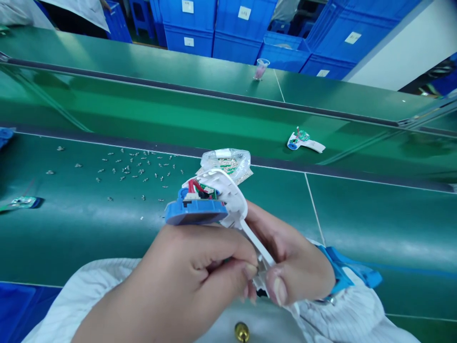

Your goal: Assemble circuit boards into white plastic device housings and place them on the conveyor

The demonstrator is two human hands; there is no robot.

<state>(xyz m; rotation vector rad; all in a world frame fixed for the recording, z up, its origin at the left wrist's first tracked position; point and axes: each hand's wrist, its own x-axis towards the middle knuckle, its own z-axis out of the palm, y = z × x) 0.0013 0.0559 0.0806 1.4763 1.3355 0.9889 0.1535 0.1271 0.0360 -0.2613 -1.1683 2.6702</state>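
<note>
L hand & R hand both gripped device by its handle, prob. mid-assembly; next move likely needed shells aligned.

A glossy green workbench fills the foreground, with a green conveyor belt running across behind it and catching pale overhead light. Beyond it stand stacked blue crates bearing white labels, and what seems a white wall at the right.
</note>
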